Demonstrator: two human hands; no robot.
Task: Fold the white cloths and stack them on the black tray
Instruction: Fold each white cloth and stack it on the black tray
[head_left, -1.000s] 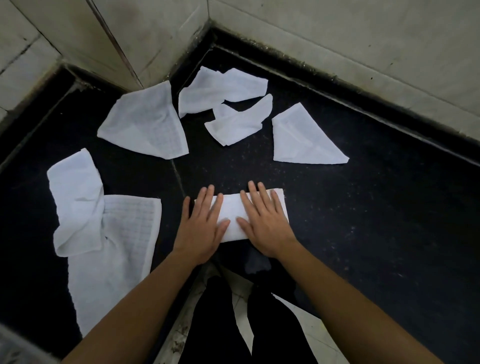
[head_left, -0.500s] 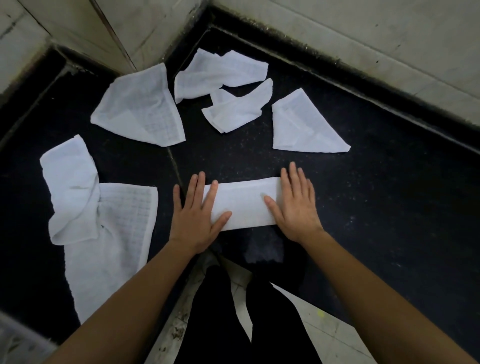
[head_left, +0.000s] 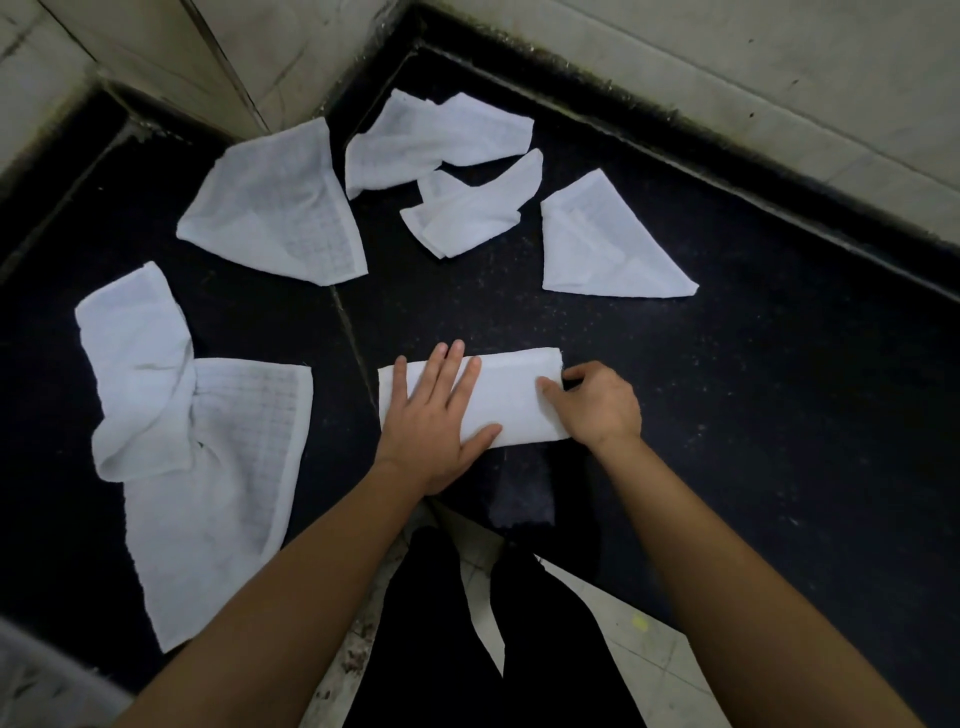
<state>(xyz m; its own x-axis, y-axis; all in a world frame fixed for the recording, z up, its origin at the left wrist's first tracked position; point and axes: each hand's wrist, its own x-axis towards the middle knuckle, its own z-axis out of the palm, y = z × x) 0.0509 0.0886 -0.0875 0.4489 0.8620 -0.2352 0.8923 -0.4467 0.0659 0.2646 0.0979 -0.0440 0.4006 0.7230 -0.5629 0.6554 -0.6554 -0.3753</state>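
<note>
The folded cloth (head_left: 514, 400) lies as a long strip near the front edge of the black worktop (head_left: 769, 426). The left hand (head_left: 431, 421) is spread flat on its left half, and the right hand (head_left: 597, 405) pinches its right end. Should the flat hand press too lightly as that end folds over, the layers may slip askew, or the strip may drag towards the edge.
</note>
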